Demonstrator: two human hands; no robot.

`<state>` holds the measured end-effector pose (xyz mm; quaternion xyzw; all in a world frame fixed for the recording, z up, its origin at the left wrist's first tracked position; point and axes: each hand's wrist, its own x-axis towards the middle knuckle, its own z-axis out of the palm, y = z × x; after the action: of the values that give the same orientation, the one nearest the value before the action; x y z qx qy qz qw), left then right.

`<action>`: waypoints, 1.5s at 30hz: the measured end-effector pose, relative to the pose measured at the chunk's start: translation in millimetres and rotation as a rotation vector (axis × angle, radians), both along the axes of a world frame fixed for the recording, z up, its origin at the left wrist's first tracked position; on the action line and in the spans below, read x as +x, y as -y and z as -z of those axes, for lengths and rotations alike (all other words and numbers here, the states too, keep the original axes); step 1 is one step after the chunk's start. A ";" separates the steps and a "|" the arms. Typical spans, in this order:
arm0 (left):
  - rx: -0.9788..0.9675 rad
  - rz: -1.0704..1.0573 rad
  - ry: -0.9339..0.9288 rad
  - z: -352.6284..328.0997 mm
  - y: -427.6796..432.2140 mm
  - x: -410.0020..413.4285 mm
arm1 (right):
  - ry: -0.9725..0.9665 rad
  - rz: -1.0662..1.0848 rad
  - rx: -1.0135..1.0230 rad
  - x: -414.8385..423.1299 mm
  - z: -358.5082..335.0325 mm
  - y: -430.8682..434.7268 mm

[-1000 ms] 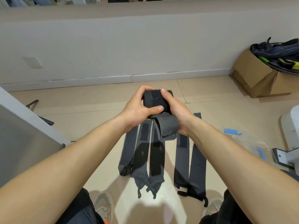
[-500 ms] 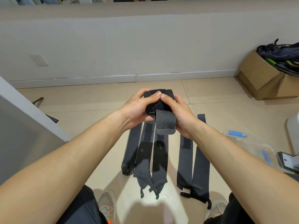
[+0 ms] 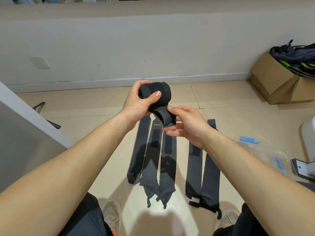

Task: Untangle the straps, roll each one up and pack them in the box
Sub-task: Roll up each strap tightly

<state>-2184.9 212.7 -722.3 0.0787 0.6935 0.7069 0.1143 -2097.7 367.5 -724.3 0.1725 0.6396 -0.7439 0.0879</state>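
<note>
Left hand [image 3: 139,103] grips the fuzzy black cylindrical strap roll [image 3: 164,92]. Right hand [image 3: 189,127], thumb against fingers, pinches its flat tail [image 3: 162,116].

Both our bare forearms reach forward, wrists close together. Our left hand [image 3: 139,103] curls round the rolled strap [image 3: 163,92], thumb pressed across its front. Our right hand [image 3: 187,126] sits just below, thumb on the strap's loose end, seemingly pinching it; the lower fingers [image 3: 170,132] lie straight.
</note>
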 end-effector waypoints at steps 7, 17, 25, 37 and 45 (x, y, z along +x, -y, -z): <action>-0.098 0.001 -0.121 7.6 0.9 -2.9 | -0.014 0.081 0.170 1.7 0.0 0.9; -0.093 0.096 -0.075 15.6 -12.8 10.8 | -0.026 0.213 0.059 -2.9 -10.6 -2.8; -0.033 0.130 0.062 10.5 -22.3 21.3 | -0.007 0.307 -0.100 -8.4 -11.5 -4.1; -0.390 0.119 -0.352 23.5 -21.4 24.7 | 0.134 0.385 -0.153 -3.8 -8.3 -5.9; -0.276 0.088 -0.256 28.2 -22.3 26.3 | -0.103 0.244 0.059 -1.7 -8.2 -10.2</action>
<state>-2158.5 235.0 -750.4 0.1820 0.7887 0.5836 0.0655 -2099.4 377.8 -716.1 0.2130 0.6391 -0.7379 -0.0414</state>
